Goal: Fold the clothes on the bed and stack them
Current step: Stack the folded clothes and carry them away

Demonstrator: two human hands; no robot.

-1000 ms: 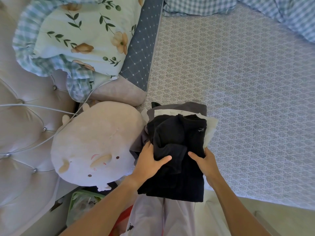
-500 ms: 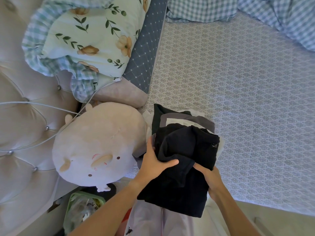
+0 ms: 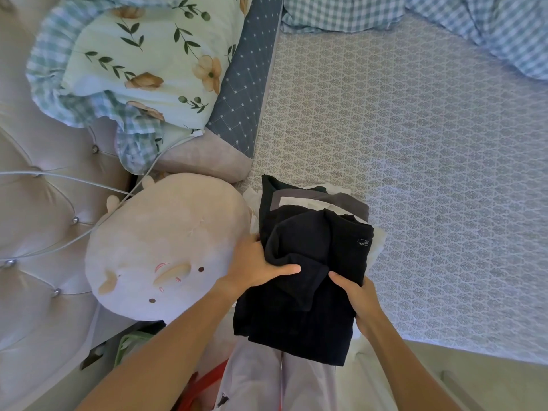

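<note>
Stacked clothes (image 3: pixel 308 262) — long axis running away from the person — gripped by left hand (image 3: pixel 255 266) and right hand (image 3: pixel 360 296).

One stack of folded clothes (image 3: pixel 314 262) lies at six o'clock on the one bed (image 3: pixel 415 173); at least four layers show in it: a black garment (image 3: pixel 308 315) on top, then white, grey and black edges at its twelve o'clock side. Two hands grip it: the left hand (image 3: pixel 255 265) at nine o'clock, the right hand (image 3: pixel 358 298) at three o'clock. One round plush toy (image 3: pixel 166 247) sits at nine o'clock. One floral pillow (image 3: pixel 148 63) lies at eleven o'clock, one checked blanket (image 3: pixel 489 31) at one o'clock.
</note>
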